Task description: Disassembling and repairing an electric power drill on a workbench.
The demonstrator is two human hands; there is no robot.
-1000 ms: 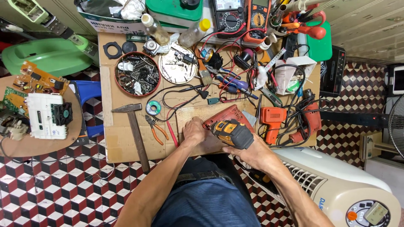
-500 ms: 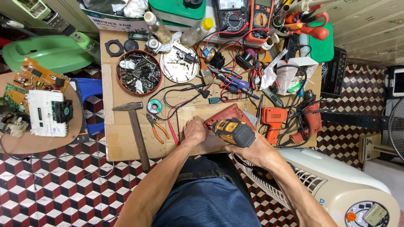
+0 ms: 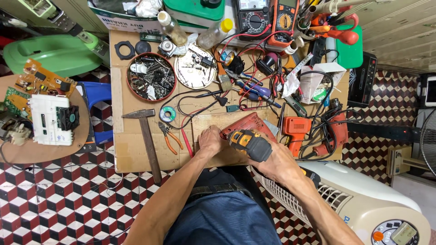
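While gripped, drill (image 3: 249,144) overhangs left hand (image 3: 211,140).

Bare cardboard on the workbench (image 3: 119,149) is limited to the left edge strip and the near-left corner; a hand can pass there. A hammer (image 3: 146,138) lies lengthwise across that zone, orange-handled pliers (image 3: 170,137) just right of it. The far half is blocked: a round tin of screws (image 3: 150,76), a white dish of parts (image 3: 196,69), tangled leads and screwdrivers (image 3: 254,89). The right side is closed by an orange drill (image 3: 295,131) and coiled black cable (image 3: 326,131). The near centre is occupied by the left hand (image 3: 211,139), right hand (image 3: 278,162) and a yellow-black power tool (image 3: 249,144). A cream fan heater (image 3: 363,204) stands against the near-right edge.
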